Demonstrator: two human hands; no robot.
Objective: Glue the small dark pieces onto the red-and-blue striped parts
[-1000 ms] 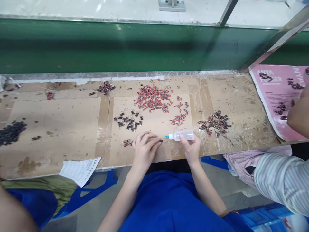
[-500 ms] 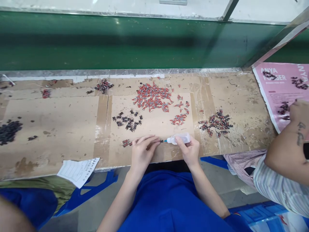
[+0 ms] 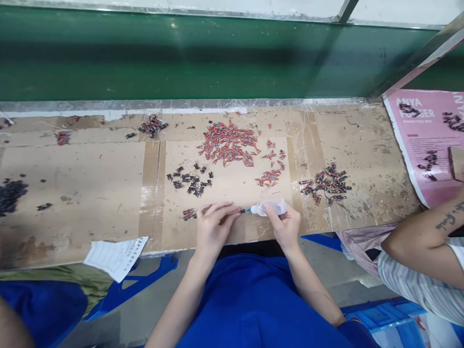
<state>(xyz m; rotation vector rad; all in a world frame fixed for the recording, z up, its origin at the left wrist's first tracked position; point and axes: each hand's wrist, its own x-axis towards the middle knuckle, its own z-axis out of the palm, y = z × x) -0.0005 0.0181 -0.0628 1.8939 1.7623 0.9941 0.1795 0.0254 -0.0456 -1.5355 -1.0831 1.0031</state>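
Between the fingertips of my left hand (image 3: 214, 224) a small black part (image 3: 242, 211) is pinched. My right hand (image 3: 286, 226) grips a clear squeeze bottle (image 3: 272, 208) lying sideways, its blue tip at the black part. Whether they touch is too small to tell. Beside my left hand lies a small bunch of red and black pieces (image 3: 188, 214), partly covered by the hand. Farther back are loose black parts (image 3: 191, 180), a large heap of small red pieces (image 3: 229, 141) and a smaller red group (image 3: 268, 177).
Cardboard (image 3: 105, 193) covers the bench. To the right lies a pile of red-black pieces (image 3: 326, 184), then a pink poster (image 3: 416, 140) and a co-worker's arm (image 3: 427, 237). A black heap (image 3: 11, 195) is at far left. A paper sheet (image 3: 115, 256) overhangs the front edge.
Both my hands keep nearly the same pose, with the bottle tip at the black part. At right, the co-worker's hand has left the poster's pieces and the arm has shifted.
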